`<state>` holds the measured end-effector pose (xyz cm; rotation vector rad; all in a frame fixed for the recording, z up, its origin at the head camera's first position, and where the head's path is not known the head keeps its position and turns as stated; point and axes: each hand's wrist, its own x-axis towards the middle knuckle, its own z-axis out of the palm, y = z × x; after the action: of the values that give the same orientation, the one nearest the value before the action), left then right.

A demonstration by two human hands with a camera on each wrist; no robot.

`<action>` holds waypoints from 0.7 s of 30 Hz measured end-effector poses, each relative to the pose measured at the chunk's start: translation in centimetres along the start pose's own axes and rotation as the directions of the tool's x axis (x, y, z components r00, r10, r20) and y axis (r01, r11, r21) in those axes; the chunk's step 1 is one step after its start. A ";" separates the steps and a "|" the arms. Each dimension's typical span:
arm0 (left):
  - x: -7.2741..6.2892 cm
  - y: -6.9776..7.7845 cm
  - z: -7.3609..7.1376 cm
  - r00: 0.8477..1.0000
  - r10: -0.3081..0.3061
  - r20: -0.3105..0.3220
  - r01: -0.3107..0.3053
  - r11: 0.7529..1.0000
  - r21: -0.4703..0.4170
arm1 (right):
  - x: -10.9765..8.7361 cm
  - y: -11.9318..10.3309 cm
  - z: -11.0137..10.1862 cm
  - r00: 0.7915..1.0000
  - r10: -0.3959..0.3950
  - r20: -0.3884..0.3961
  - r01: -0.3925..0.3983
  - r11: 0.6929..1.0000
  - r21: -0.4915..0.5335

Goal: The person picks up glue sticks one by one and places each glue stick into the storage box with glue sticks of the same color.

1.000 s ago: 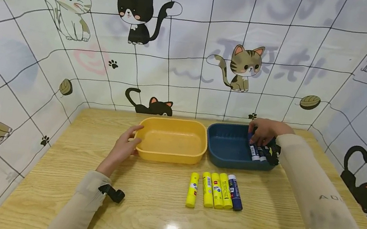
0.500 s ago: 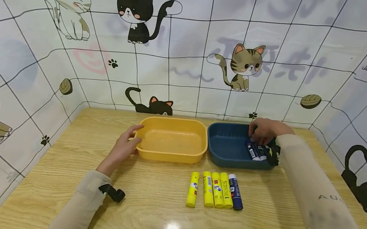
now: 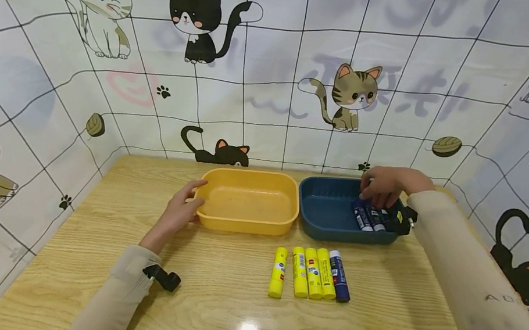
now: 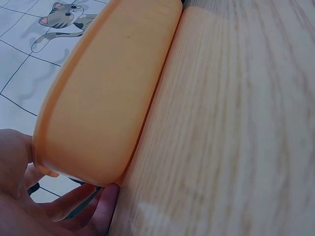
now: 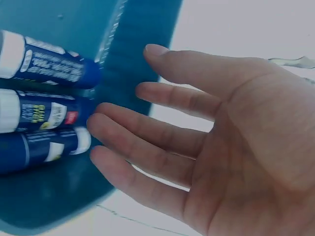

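Note:
My left hand [image 3: 180, 210] holds the left end of a yellow plastic tray [image 3: 245, 226], with the thumb over the rim and fingers along the outer wall. In the left wrist view, fingertips [image 4: 106, 206] reach down to the tray's base by the tabletop. Above the right side of a blue plastic tray [image 3: 322, 231], my right hand [image 3: 388, 185] has loosely spread fingers and nothing in them. Three dark blue glue sticks [image 5: 47, 110] lie side by side in that tray, just off the fingertips in the right wrist view.
On the wooden table [image 3: 195, 318], in front of the trays, lie several yellow glue sticks [image 3: 313, 274] and one dark blue glue stick [image 3: 339, 277] in a row. A cat-print cloth [image 3: 275, 102] rises behind the trays. The two trays stand side by side, ends touching.
My right hand has let go of a dark blue glue stick in the blue tray, then drawn slightly up and to the right. The left hand stays on the yellow tray.

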<state>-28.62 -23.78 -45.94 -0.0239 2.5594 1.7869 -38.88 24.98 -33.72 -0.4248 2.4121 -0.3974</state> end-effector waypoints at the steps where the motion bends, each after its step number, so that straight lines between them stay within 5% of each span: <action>1: 0.0 0.1 0.0 1.000 -0.002 0.000 0.002 1.000 -0.001 | -0.4 -0.3 -0.1 1.000 -0.007 -0.008 0.007 1.000 -0.007; 9: -0.5 1.4 -0.2 0.999 -0.031 0.020 0.032 0.999 -0.017 | -3.0 -2.4 1.1 0.983 -0.160 -0.094 0.150 0.983 -0.107; 21: 0.0 -0.1 0.1 1.000 -0.002 -0.003 0.002 1.000 -0.016 | -7.6 -5.3 6.5 0.923 -0.360 -0.138 0.340 0.929 -0.145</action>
<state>-28.62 -23.76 -46.04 -0.0293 2.5462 1.8086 -28.07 22.07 -32.35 -0.9192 2.5260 -0.4593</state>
